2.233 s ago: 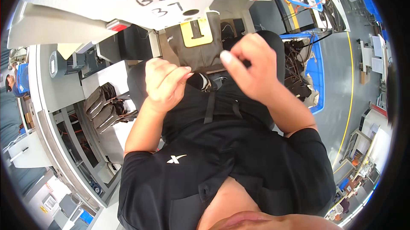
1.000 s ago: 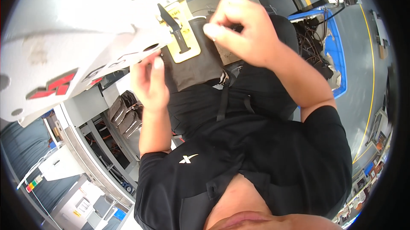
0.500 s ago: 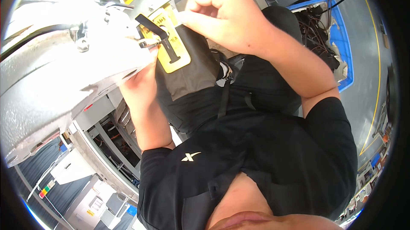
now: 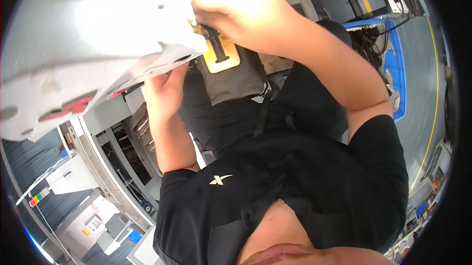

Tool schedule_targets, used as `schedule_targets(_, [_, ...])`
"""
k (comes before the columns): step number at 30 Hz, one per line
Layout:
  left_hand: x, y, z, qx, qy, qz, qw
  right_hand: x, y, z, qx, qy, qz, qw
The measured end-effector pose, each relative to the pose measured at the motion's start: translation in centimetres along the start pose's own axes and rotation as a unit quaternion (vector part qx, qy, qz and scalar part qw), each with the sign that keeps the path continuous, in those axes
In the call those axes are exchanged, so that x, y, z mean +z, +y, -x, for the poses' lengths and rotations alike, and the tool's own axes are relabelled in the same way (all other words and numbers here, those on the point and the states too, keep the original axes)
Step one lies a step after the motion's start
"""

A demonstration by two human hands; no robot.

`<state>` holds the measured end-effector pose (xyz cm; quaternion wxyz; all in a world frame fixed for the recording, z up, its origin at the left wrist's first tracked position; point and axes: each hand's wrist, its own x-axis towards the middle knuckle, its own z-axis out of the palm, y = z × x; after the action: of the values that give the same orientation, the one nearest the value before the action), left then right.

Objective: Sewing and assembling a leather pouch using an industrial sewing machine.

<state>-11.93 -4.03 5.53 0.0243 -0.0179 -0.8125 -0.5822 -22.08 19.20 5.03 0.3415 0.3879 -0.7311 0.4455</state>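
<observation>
A large white machine body [image 4: 73,68] fills the upper left, its surface washed out by glare. Below its head is a dark brown fabric piece [image 4: 236,80] with a yellow plate [image 4: 227,54] on it, crossed by a dark metal bar. My right hand [image 4: 235,8] reaches over the plate to the machine's head with curled fingers; what they grip is hidden. My left hand [image 4: 166,89] is raised under the machine's lower edge, left of the fabric piece, its fingertips hidden there.
A blue bin [image 4: 397,93] of dark pieces and cables stands at the right, beside a yellow floor line [image 4: 436,83]. Brown pieces [image 4: 140,120] lie at the left near an open metal cabinet [image 4: 120,154]. My black-clad legs are below the fabric piece.
My right hand has moved up and left onto the machine's head, covering the top of the yellow plate. My left hand rose under the machine's edge. The view has shifted.
</observation>
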Motion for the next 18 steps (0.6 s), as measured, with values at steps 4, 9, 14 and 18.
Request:
schedule_targets(4, [0.5,-0.4,-0.3,0.025,0.003,0.001,1.000,-1.5,-0.8,0.9,0.069,-0.098,-0.025,0.992])
schedule_targets(9, [-0.1,-2.0,-0.4,0.045,0.037,-0.043,0.997,-4.3,0.3,0.8,0.036,0.016,0.059,0.997])
schedule_targets(14, [0.6,-2.1,-0.5,0.062,0.083,0.068,0.992,-9.5,8.0,3.8,0.236,0.106,0.187,0.948])
schedule_targets(18, [1.9,-4.7,-1.1,0.088,0.136,0.080,0.984,-16.1,17.1,6.2,0.306,0.054,0.335,0.890])
